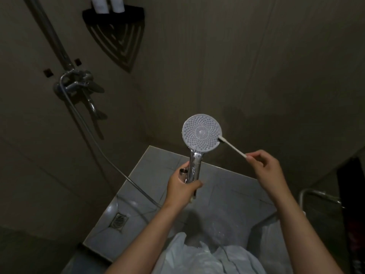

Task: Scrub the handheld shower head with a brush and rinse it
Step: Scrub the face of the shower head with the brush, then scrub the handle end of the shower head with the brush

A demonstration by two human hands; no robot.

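A chrome handheld shower head (201, 133) with a round, pale nozzle face points up toward me in the middle of the view. My left hand (182, 186) grips its chrome handle from below. My right hand (265, 167) pinches the end of a thin white brush (233, 146). The brush's small head touches the lower right edge of the nozzle face. A metal hose (94, 139) runs from the handle's base up to the wall tap.
A chrome mixer tap (79, 84) and riser pipe are on the left wall. A black corner shelf (114, 18) holding bottles hangs above. The wet grey floor has a square drain (118, 221). A metal rail (318, 196) stands at the right.
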